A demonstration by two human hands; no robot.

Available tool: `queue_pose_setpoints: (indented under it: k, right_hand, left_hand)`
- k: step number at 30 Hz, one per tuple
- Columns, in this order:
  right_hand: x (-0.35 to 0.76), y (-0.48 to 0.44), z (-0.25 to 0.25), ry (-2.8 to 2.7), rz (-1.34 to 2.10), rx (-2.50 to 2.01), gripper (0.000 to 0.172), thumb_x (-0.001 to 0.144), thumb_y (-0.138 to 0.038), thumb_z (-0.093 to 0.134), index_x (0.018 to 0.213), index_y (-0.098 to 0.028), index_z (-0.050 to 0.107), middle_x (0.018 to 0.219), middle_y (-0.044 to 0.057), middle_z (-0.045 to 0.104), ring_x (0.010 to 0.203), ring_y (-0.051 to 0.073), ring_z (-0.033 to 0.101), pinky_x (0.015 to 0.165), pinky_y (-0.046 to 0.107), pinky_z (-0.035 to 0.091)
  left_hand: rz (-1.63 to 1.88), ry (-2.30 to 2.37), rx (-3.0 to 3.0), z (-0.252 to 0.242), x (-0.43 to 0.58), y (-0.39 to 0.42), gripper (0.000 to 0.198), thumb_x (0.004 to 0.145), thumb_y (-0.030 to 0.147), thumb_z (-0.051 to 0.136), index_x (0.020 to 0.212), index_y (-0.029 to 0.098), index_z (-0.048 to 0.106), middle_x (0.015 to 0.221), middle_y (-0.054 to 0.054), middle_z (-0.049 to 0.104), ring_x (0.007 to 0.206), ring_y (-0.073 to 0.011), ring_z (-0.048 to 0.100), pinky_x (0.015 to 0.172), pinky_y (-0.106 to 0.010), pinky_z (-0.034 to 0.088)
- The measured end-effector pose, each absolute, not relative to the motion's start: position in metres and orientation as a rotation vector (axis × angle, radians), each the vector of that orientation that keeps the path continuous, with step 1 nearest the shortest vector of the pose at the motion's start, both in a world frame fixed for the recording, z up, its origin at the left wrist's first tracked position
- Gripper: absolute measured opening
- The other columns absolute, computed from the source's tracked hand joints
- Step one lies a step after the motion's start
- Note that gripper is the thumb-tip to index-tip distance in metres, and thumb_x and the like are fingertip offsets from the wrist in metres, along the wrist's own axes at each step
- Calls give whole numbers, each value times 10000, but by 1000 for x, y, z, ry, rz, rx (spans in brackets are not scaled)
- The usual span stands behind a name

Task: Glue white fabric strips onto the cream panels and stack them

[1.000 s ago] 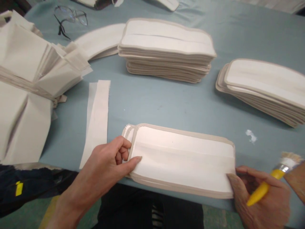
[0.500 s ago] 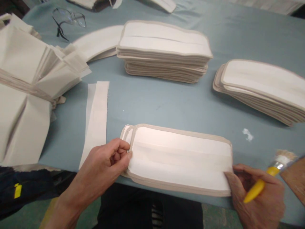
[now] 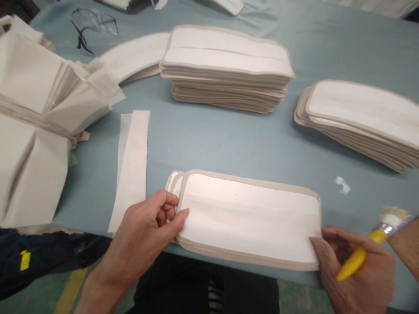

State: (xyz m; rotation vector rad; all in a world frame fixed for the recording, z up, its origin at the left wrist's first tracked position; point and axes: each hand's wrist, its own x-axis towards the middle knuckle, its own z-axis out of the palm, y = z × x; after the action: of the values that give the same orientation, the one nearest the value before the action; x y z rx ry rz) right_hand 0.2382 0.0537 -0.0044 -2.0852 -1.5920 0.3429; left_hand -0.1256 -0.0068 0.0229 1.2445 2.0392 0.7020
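A cream rounded panel with beige edging (image 3: 248, 218) lies on a few like it at the table's near edge. Its left end is pinched by my left hand (image 3: 153, 222), thumb on top and fingers curled beneath. My right hand (image 3: 356, 266) grips the right end between thumb and fingers. That same hand also carries a brush with a yellow handle (image 3: 355, 261), its pale bristles pointing up and to the right. Left of the panel lie two overlapping cream strips (image 3: 135, 161).
Beyond are a tall stack of edged panels (image 3: 225, 52), another stack at right (image 3: 363, 104) and a curved panel (image 3: 137, 56). Folded cream pieces (image 3: 29, 113) heap at left. Eyeglasses (image 3: 94, 22) lie at the back. A white smear (image 3: 342, 185) and a brown board (image 3: 407, 244) are at right.
My left thumb has slid slightly farther onto the panel's top. Both hands still hold its ends, and the brush stays in my right hand.
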Motion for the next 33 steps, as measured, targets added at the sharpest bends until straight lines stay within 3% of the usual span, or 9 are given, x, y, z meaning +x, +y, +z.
queue_pose_setpoints:
  k: [11,19,25,30,33]
  right_hand:
    - [239,54,-4,-1576,347,-2086,459,683,-640,745,821,-202,725,690,71,686,591,248,631,558,355,488]
    - [240,52,-5,-1607,329,-2083,447,697,-620,729,835,-194,733,720,71,692,628,248,635,603,363,496]
    - [238,51,-8,-1615,263,-2071,591,745,-755,686,873,-179,728,742,60,675,637,238,632,654,376,493]
    - [239,50,-10,-1622,264,-2061,785,734,-928,639,914,-169,729,758,63,673,653,246,634,663,388,480]
    - [239,49,-11,-1620,259,-2037,807,739,-953,636,925,-172,724,753,54,656,646,235,614,666,389,475]
  left_hand:
    - [764,2048,1274,19,-124,-9,194,868,440,656,829,251,671,596,84,580,509,-79,517,497,-191,391]
    - [775,2023,1278,23,-126,-7,273,932,488,605,830,246,681,600,67,590,532,-99,530,520,-219,395]
    - [792,1948,1210,23,-130,-14,497,1053,616,376,970,235,685,762,21,660,638,-129,580,599,-247,456]
    - [806,1910,1201,24,-131,-16,530,1047,640,351,988,233,686,748,14,640,642,-142,567,598,-264,457]
    - [723,1956,1239,24,-132,-14,448,984,642,499,958,239,691,700,24,631,615,-137,569,574,-246,451]
